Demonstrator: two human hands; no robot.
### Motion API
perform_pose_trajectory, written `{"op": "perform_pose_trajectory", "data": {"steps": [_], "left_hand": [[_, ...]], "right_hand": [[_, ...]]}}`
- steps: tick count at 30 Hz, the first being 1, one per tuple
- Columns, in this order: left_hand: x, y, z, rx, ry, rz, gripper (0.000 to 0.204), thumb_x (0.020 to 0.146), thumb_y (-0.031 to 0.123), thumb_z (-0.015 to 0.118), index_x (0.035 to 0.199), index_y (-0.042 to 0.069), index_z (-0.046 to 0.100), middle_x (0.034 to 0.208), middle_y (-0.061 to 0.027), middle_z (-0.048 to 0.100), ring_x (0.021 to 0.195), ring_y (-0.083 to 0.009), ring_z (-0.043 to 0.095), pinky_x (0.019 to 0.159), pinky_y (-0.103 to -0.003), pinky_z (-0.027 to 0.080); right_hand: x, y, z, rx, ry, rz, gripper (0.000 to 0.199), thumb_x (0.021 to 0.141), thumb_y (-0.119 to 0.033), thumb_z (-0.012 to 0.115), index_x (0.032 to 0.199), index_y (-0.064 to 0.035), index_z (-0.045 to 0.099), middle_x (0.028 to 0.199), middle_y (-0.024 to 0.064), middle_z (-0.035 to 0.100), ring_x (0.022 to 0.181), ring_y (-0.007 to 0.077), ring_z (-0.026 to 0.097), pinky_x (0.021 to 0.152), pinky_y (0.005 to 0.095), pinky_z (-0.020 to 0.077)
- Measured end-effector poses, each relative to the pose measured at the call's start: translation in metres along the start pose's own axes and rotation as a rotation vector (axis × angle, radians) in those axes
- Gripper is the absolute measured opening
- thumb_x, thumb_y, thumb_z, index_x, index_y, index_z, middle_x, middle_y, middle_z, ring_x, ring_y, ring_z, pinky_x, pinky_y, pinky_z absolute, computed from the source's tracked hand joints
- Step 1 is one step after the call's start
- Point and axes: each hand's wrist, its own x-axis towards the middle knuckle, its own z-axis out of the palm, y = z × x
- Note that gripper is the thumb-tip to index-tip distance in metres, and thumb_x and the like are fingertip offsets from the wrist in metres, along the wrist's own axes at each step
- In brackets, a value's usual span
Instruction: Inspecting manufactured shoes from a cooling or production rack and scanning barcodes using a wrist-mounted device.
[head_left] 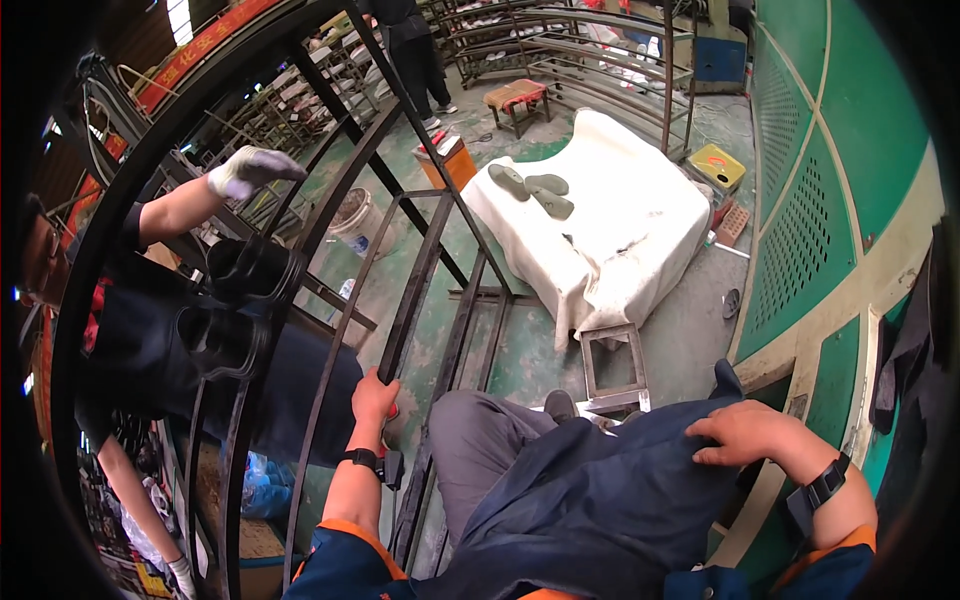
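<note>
**Head view: both hands, metal rack frame and apron**

At the lower centre, I note my left hand (374, 396) with its fingers clenched around a dark flat bar of the metal rack frame (412, 290); the thumb side faces up and a black wrist strap sits just below the hand. That bar runs up and away from the grip, toward the middle of the picture, as one of several parallel slats in the frame, which stands tilted in front of me over the green floor (520, 350).

My right hand (745, 433) lies flat, fingers released and spread, on the dark blue apron (590, 500) over my lap. It grips nothing. A black band sits on that wrist.

Beyond the frame, at left, another person reaches up with a white-gloved hand (247, 170) touching a curved outer rail. Further out, a white cloth-covered table (610, 230) carries three grey shoe insoles (535, 190). An orange box (447, 160) stands just beside it.
</note>
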Motion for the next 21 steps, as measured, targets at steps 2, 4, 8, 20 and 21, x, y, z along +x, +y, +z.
{"op": "perform_pose_trajectory", "data": {"steps": [2,4,8,20,21], "left_hand": [[0.0010,-0.0006,0.0006,0.014,0.007,0.006,0.046,0.078,0.038,0.068,0.110,0.005,0.065,0.099,-0.0226,0.073,0.097,-0.0417,0.070,0.085,-0.051,0.055],[0.0015,0.0001,0.0011,0.018,0.005,0.007,0.046,0.078,0.038,0.068,0.110,0.005,0.065,0.099,-0.0229,0.073,0.097,-0.0419,0.070,0.085,-0.051,0.055],[0.0021,0.0002,0.0013,0.037,0.018,0.018,0.046,0.078,0.038,0.068,0.110,0.004,0.065,0.099,-0.0235,0.073,0.097,-0.0422,0.069,0.085,-0.051,0.055],[-0.0031,0.0057,-0.0022,0.030,0.033,0.006,0.047,0.078,0.038,0.069,0.112,0.006,0.065,0.101,-0.0225,0.073,0.098,-0.0415,0.070,0.087,-0.050,0.055],[-0.0038,0.0070,-0.0024,0.031,0.033,0.006,0.047,0.078,0.038,0.069,0.112,0.006,0.065,0.101,-0.0225,0.073,0.098,-0.0415,0.070,0.087,-0.050,0.055]], "right_hand": [[0.0004,0.0008,0.0012,0.002,0.014,-0.010,0.056,0.094,-0.053,0.059,0.138,-0.0173,0.061,0.120,0.0163,0.069,0.115,0.0363,0.065,0.097,0.0464,0.0512],[0.0003,0.0016,0.0023,0.004,0.015,-0.011,0.056,0.094,-0.053,0.059,0.138,-0.0171,0.061,0.120,0.0165,0.069,0.114,0.0365,0.065,0.097,0.0463,0.0512],[0.0002,0.0007,0.0004,0.007,0.013,-0.019,0.057,0.094,-0.052,0.060,0.138,-0.0162,0.061,0.120,0.0170,0.069,0.114,0.0370,0.065,0.097,0.0460,0.0511],[-0.0003,0.0006,0.0011,0.003,0.020,-0.024,0.057,0.094,-0.052,0.060,0.138,-0.0153,0.061,0.120,0.0168,0.069,0.115,0.0370,0.065,0.098,0.0457,0.0509],[-0.0004,0.0005,0.0012,0.004,0.020,-0.024,0.057,0.094,-0.052,0.060,0.138,-0.0153,0.061,0.120,0.0168,0.069,0.115,0.0370,0.065,0.098,0.0457,0.0509]]}}
